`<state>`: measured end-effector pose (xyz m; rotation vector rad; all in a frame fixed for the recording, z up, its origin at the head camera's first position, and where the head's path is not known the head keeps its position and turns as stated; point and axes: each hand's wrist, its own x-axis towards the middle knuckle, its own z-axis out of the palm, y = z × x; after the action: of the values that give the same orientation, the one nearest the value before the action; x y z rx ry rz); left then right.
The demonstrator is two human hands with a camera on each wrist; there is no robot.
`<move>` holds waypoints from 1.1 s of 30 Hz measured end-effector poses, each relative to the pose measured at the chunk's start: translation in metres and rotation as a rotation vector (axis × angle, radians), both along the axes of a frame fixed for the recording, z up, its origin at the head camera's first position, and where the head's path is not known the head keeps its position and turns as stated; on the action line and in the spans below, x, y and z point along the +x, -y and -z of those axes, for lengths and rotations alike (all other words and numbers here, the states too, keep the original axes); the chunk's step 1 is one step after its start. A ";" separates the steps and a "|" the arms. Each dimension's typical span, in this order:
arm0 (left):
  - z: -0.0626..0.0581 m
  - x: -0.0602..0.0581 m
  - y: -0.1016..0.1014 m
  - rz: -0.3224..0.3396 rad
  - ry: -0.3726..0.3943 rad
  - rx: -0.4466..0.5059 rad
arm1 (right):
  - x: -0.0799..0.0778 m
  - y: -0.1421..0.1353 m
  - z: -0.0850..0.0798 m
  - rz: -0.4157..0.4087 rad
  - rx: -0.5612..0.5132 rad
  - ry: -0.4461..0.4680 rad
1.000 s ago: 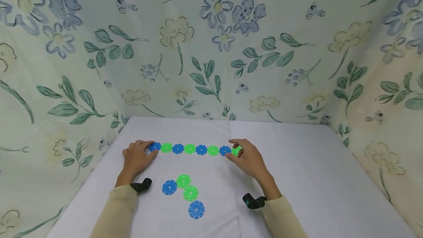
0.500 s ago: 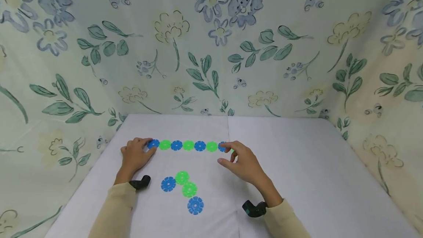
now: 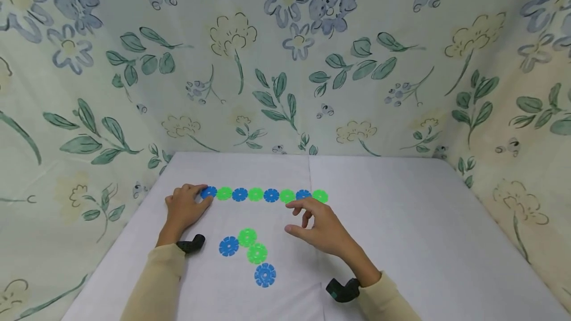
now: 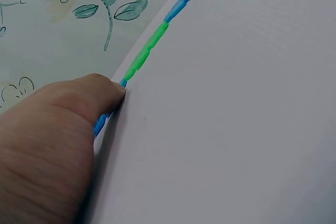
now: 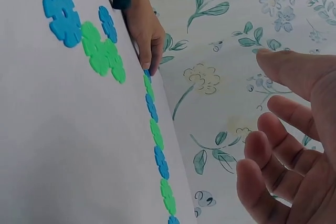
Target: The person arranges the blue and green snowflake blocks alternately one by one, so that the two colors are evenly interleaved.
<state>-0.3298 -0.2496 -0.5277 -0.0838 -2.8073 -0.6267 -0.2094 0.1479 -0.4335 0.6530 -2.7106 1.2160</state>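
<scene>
Blue and green notched plastic discs lie in an alternating row across the white table. My left hand pinches the blue disc at the row's left end between thumb and forefinger; in the left wrist view the thumb covers part of it. A green disc forms the right end, beside another blue disc. Just in front of that end my right hand hangs over the table, thumb and fingers spread apart and holding nothing, as the right wrist view also shows.
Nearer the front lie several loose discs: a blue one, two green ones close together, and another blue disc. Floral cloth hangs behind and at the sides of the white table.
My right hand has left the right end of the row and moved toward the front and left, uncovering the green disc there. My left hand stays at the left end.
</scene>
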 end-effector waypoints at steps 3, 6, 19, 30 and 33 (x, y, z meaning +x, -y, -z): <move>0.001 0.000 0.000 -0.003 -0.004 -0.003 | 0.003 0.006 0.004 -0.046 0.004 0.001; 0.001 -0.001 0.000 -0.004 -0.010 -0.001 | 0.005 0.012 0.009 -0.087 0.018 0.001; -0.003 0.000 0.001 0.000 -0.001 0.001 | 0.006 0.030 0.027 -0.238 0.012 0.107; 0.000 0.000 0.001 0.004 0.005 0.001 | 0.011 0.036 0.044 -0.332 0.020 0.153; 0.001 0.000 0.000 0.007 0.001 0.000 | 0.012 0.037 0.047 -0.343 0.055 0.154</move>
<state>-0.3295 -0.2497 -0.5286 -0.0939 -2.8095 -0.6289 -0.1970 0.1110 -0.4808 1.1132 -2.8482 1.3128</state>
